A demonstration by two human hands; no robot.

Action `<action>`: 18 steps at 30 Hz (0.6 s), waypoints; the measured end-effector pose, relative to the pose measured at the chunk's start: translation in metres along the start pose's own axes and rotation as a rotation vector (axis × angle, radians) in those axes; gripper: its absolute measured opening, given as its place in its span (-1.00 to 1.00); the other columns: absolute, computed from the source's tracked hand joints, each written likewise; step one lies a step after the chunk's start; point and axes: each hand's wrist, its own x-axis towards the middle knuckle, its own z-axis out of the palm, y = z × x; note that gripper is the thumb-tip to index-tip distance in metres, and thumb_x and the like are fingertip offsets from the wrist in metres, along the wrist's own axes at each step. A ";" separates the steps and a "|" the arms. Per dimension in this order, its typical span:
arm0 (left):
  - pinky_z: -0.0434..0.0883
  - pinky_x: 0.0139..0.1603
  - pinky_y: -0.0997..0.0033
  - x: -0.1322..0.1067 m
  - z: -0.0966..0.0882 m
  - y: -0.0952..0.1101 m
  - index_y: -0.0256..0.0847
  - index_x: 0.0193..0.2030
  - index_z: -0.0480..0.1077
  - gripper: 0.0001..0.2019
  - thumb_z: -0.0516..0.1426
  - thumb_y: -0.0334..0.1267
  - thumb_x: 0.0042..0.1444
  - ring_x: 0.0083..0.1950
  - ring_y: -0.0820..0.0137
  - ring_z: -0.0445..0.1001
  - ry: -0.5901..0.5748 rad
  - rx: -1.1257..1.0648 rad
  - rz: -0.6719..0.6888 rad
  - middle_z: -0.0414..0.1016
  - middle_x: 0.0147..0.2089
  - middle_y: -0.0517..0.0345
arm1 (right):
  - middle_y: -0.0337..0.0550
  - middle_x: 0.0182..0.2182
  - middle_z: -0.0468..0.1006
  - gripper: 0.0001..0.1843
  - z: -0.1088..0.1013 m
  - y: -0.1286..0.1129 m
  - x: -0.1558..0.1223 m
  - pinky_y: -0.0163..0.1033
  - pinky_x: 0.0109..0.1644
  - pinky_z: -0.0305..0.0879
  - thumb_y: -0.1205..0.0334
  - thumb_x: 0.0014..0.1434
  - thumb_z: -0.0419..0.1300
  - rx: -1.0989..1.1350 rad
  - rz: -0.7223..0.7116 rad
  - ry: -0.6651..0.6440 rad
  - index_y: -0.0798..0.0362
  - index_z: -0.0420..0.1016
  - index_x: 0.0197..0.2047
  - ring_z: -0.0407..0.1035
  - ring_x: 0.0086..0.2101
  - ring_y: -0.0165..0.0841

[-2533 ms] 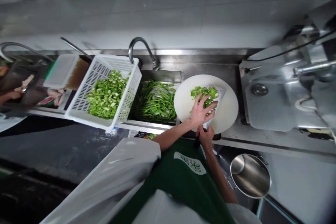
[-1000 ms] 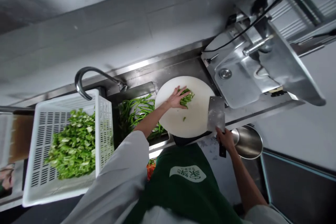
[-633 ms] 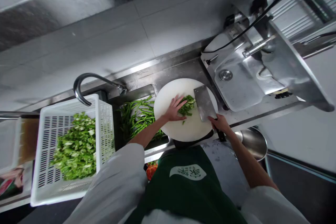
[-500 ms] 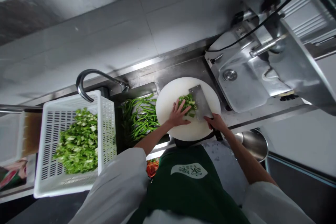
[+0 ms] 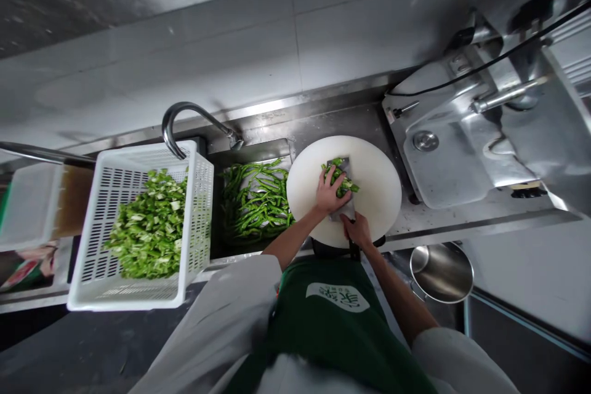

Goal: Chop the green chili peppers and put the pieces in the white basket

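Note:
My left hand (image 5: 327, 196) lies with fingers spread over a small heap of chopped green peppers (image 5: 347, 186), pressing it against the cleaver blade. The cleaver (image 5: 342, 213) rests flat on the round white cutting board (image 5: 376, 188), its blade under the peppers. Around its dark handle, near the board's front edge, my right hand (image 5: 359, 230) is closed. Part of the blade is hidden by the peppers and my left hand.
Left of the board, long green peppers (image 5: 261, 200) fill a sink under a curved faucet (image 5: 173, 114). Farther left, a white crate (image 5: 185, 240) holds chopped green peppers (image 5: 150, 228). A metal slicing machine (image 5: 443, 154) stands right; a steel pot (image 5: 443, 274) sits below the counter edge.
The cleaver has moved left and slid under the chopped peppers, which now lie on its blade. My right hand has come closer to my left hand. The camera view has shifted.

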 end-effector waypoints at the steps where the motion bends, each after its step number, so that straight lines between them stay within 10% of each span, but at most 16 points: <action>1: 0.21 0.52 -0.20 0.000 0.001 0.002 -0.13 0.33 0.48 -0.43 0.25 0.05 0.24 0.57 -0.13 0.02 0.007 -0.006 0.003 0.16 0.55 -0.08 | -0.30 -0.76 0.39 -0.66 0.001 0.001 -0.002 -0.28 -0.56 0.22 -0.11 0.20 0.19 0.015 -0.002 0.008 -0.09 0.26 -0.45 0.30 -0.72 -0.35; 11: 0.27 0.50 -0.15 0.000 -0.020 0.032 -0.11 0.29 0.49 -0.52 0.21 -0.01 0.28 0.58 -0.04 0.04 0.075 -0.052 0.102 0.22 0.51 -0.07 | -0.25 -0.77 0.39 -0.54 0.000 -0.012 -0.039 -0.23 -0.51 0.26 -0.26 0.16 0.20 0.035 -0.077 0.131 -0.10 0.26 -0.50 0.30 -0.70 -0.32; 18: 0.20 0.54 -0.20 -0.035 -0.155 0.005 -0.06 0.32 0.43 -0.50 0.21 -0.01 0.29 0.59 -0.01 0.06 0.346 0.080 0.024 0.16 0.55 -0.04 | -0.30 -0.74 0.40 -0.61 0.053 -0.081 -0.078 -0.26 -0.53 0.28 -0.19 0.22 0.19 0.001 -0.313 -0.084 -0.10 0.28 -0.43 0.33 -0.69 -0.33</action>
